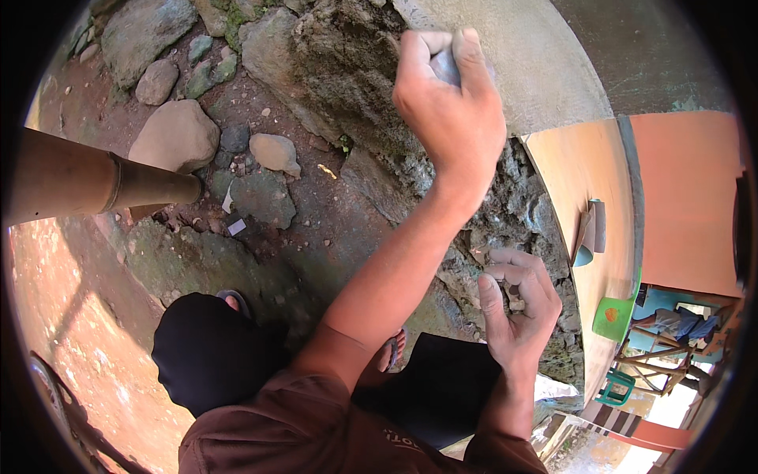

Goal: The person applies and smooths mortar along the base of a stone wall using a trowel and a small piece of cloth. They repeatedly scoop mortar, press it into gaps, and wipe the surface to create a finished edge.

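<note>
My left hand (454, 103) reaches up against a pale grey cement surface (545, 71) above rough stonework. Its fingers curl in and the thumb presses near them, around something bluish-grey (444, 68) that is mostly hidden. My right hand (523, 304) is lower and nearer, in front of the rough stone face (517, 213). Its fingers are bent, with the thumb apart from them, and stones show through the gap. Whether it touches the stones I cannot tell. Pale dust coats the fingers of both hands.
A thick bamboo post (103, 178) juts in from the left. Loose rocks (178, 134) lie on the dirt beyond it. My sandalled feet (391, 351) are below. To the right are a pale ledge (580, 158), an orange wall (687, 197) and a green chair (616, 387).
</note>
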